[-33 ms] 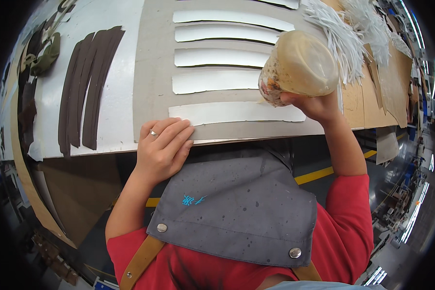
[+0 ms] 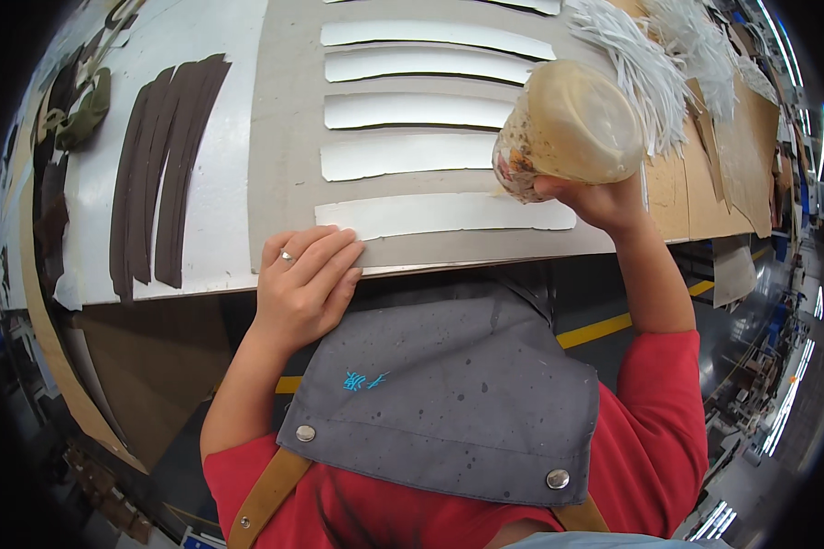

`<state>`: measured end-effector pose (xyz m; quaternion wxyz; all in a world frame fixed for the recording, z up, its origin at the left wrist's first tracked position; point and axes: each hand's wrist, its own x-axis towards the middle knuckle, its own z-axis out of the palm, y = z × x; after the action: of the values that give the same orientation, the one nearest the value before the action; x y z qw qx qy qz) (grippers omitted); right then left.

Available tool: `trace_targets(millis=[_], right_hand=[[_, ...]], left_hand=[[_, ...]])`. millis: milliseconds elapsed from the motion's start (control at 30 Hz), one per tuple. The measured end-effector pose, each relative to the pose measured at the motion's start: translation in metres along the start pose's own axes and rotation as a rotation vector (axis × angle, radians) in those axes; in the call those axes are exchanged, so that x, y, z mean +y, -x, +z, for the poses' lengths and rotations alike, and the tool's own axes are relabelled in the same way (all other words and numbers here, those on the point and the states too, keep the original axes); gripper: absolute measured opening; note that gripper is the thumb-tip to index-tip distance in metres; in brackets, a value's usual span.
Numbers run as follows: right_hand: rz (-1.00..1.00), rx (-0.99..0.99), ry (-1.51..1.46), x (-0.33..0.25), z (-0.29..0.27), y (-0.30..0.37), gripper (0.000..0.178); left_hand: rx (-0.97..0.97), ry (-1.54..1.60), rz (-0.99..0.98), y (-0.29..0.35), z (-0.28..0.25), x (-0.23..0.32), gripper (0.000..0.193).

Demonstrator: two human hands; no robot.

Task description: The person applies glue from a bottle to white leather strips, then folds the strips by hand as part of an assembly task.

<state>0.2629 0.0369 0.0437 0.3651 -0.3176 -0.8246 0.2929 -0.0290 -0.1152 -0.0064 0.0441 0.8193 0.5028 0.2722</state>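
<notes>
Tipped over, with its base up toward me, a translucent yellowish plastic bottle smeared with brown residue is gripped in my right hand. Its lower end hangs over the right part of the nearest white strip; the bottle hides its mouth, so I cannot tell whether it touches. My left hand lies at the board's front edge, fingers stretched out, fingertips on the left end of that strip. Beyond it, several similar white strips lie in rows on a grey board.
Several dark brown strips lie on the white tabletop at left, beside a green cloth piece. A bundle of thin white strips and brown cardboard occupy the right. A grey apron hangs against the table's front.
The strips, board and left hand sit very slightly farther left in the picture, and the bottle slightly farther right. Both hands keep the same hold.
</notes>
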Motion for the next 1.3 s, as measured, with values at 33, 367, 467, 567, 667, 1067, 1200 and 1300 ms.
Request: trace_targets(millis=[33, 367, 467, 567, 667, 1067, 1200, 1300], right_hand=[[-0.006, 0.016, 0.036, 0.001, -0.006, 0.005, 0.083], [0.192, 0.103, -0.021, 0.014, -0.057, 0.051, 0.079], [0.249, 0.311, -0.223, 0.028, -0.07, 0.065, 0.068], [0.539, 0.567, -0.679, 0.051, -0.105, 0.074, 0.075], [0.601, 0.68, -0.775, 0.054, -0.134, 0.064, 0.074], [0.972, 0.151, 0.724, 0.086, -0.202, 0.125, 0.064], [1.104, 0.0, 1.198, 0.056, -0.178, 0.097, 0.062], [0.687, 0.269, 1.421, 0.06, -0.166, 0.093, 0.043]], left_hand=[[0.0, -0.003, -0.006, 0.001, 0.0, 0.0, 0.021], [-0.044, 0.003, -0.004, 0.003, -0.002, 0.0, 0.022], [-0.05, -0.019, 0.014, 0.001, -0.003, -0.001, 0.024], [-0.085, 0.017, 0.032, -0.001, -0.003, 0.0, 0.025], [-0.098, -0.005, 0.037, 0.0, -0.003, 0.001, 0.025], [-0.079, -0.017, 0.083, -0.004, -0.001, 0.002, 0.025], [-0.061, -0.018, 0.068, -0.004, -0.001, 0.004, 0.026], [-0.041, -0.022, 0.085, -0.01, 0.0, 0.008, 0.026]])
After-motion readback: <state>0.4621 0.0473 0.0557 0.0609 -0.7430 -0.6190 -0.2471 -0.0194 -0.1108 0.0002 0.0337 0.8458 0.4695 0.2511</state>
